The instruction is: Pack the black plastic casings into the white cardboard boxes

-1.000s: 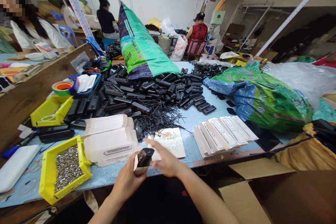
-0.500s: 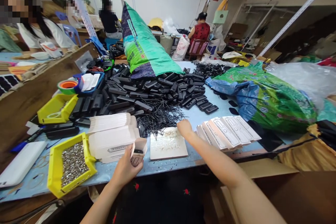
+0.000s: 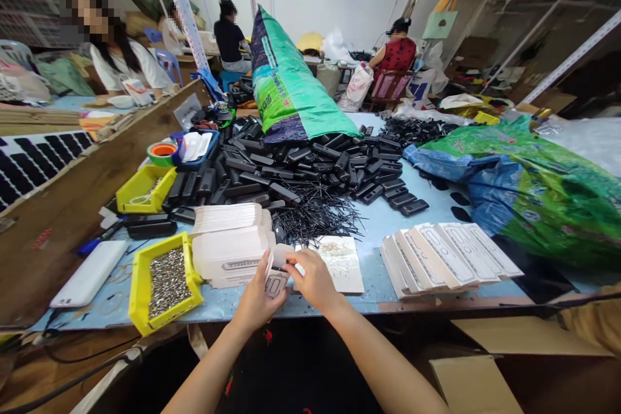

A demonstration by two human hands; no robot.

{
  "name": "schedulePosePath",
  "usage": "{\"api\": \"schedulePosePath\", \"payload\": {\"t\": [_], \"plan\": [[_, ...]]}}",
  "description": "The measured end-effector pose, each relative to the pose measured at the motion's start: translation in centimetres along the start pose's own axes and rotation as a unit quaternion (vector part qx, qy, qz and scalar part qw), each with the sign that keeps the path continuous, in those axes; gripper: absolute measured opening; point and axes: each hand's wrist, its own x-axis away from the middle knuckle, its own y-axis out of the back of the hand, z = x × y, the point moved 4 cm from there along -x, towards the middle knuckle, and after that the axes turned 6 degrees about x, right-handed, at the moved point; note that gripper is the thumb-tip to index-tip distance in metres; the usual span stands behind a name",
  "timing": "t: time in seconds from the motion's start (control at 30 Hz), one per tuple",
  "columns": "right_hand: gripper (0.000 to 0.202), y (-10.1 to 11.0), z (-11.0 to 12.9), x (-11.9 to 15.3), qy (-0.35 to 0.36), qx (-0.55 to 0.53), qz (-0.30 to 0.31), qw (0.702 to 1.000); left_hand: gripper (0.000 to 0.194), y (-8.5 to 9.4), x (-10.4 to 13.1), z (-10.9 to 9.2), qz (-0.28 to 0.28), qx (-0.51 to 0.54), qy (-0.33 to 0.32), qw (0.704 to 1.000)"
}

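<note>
My left hand is wrapped round a small white box with printed outlines, its top open and something dark inside. The fingertips of my right hand are pinched together at the box's opening; what they hold, if anything, is too small to make out. Just behind my right hand lies a white board with tiny bits scattered on it. Flat folded boxes are stacked to the left of my hands. Several printed boxes lean in a row at the right.
A yellow bin of small metal parts stands at the left, a second yellow bin behind it. Thin black sticks and a heap of black cases lie beyond the board. Large green bags rest at the right. People sit farther back.
My right hand has come from the white board to the opening of the box in my left hand. The view has turned a little to the left.
</note>
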Motion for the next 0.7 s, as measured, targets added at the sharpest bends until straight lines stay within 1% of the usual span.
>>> {"api": "schedulePosePath", "payload": {"t": [0.03, 0.07, 0.1, 0.13, 0.17, 0.2, 0.23, 0.27, 0.3, 0.33, 0.37, 0.4, 0.43, 0.5, 0.53, 0.57, 0.63, 0.67, 0.7], "plan": [[0.010, -0.6, -0.1, 0.4, 0.019, 0.011, 0.008, 1.000, 0.080, 0.0, 0.0, 0.2, -0.008, -0.003, -0.012, 1.000], [0.008, -0.9, -0.4, 0.5, 0.021, 0.010, 0.010, 1.000, 0.075, 0.0, 0.0, 0.3, -0.018, -0.007, -0.026, 0.999], [0.010, -1.1, -1.1, 0.5, 0.003, -0.014, 0.000, 1.000, 0.067, 0.1, 0.0, 0.4, -0.028, -0.011, -0.039, 0.999], [0.016, -1.3, -1.9, 0.5, -0.033, -0.061, -0.009, 0.998, 0.058, 0.1, -0.1, 0.4, -0.036, -0.014, -0.050, 0.998], [0.026, -1.6, -2.7, 0.5, -0.077, -0.123, -0.010, 0.989, 0.049, 0.1, -0.2, 0.4, -0.036, -0.015, -0.057, 0.998], [0.036, -2.2, -3.5, 0.5, -0.119, -0.188, -0.003, 0.975, 0.043, 0.0, -0.4, 0.3, -0.031, -0.014, -0.062, 0.997], [0.042, -2.9, -4.0, 0.6, -0.149, -0.246, 0.013, 0.957, 0.042, 0.0, -0.6, 0.1, -0.022, -0.011, -0.065, 0.998], [0.043, -3.6, -4.2, 0.8, -0.161, -0.289, 0.031, 0.943, 0.048, -0.1, -0.8, -0.1, -0.011, -0.005, -0.063, 0.998], [0.043, -4.2, -4.2, 0.9, -0.153, -0.312, 0.048, 0.937, 0.060, -0.2, -1.1, -0.2, 0.000, 0.006, -0.055, 0.998], [0.040, -4.6, -4.0, 1.0, -0.131, -0.317, 0.054, 0.938, 0.074, -0.2, -1.3, -0.4, 0.007, 0.022, -0.040, 0.999], [0.037, -4.8, -3.7, 1.1, -0.108, -0.311, 0.048, 0.943, 0.087, -0.3, -1.5, -0.5, 0.011, 0.037, -0.021, 0.999], [0.034, -4.9, -3.4, 1.2, -0.092, -0.301, 0.042, 0.948, 0.096, -0.3, -1.7, -0.5, 0.014, 0.049, 0.002, 0.999], [0.032, -4.9, -3.1, 1.2, -0.089, -0.294, 0.042, 0.951, 0.101, -0.3, -1.8, -0.5, 0.021, 0.056, 0.024, 0.998], [0.031, -4.8, -2.8, 1.2, -0.113, -0.290, 0.038, 0.950, 0.101, -0.3, -1.7, -0.4, 0.030, 0.053, 0.058, 0.996], [0.030, -4.6, -2.7, 1.1, -0.121, -0.286, 0.025, 0.950, 0.099, -0.2, -1.5, -0.3, 0.027, 0.050, 0.067, 0.996], [0.030, -4.3, -2.4, 1.0, -0.111, -0.277, 0.015, 0.954, 0.097, 0.0, -1.4, -0.2, 0.018, 0.049, 0.070, 0.996], [0.029, -3.6, -1.6, 0.9, -0.039, -0.239, 0.000, 0.970, 0.094, 0.4, -1.4, 0.1, 0.005, 0.060, 0.057, 0.997], [0.029, -3.4, -1.2, 1.0, -0.001, -0.208, 0.002, 0.978, 0.094, 0.5, -1.5, 0.3, -0.006, 0.069, 0.052, 0.996], [0.031, -3.3, -0.9, 1.2, 0.019, -0.175, 0.011, 0.984, 0.094, 0.5, -1.7, 0.5, -0.024, 0.081, 0.054, 0.995]]}}
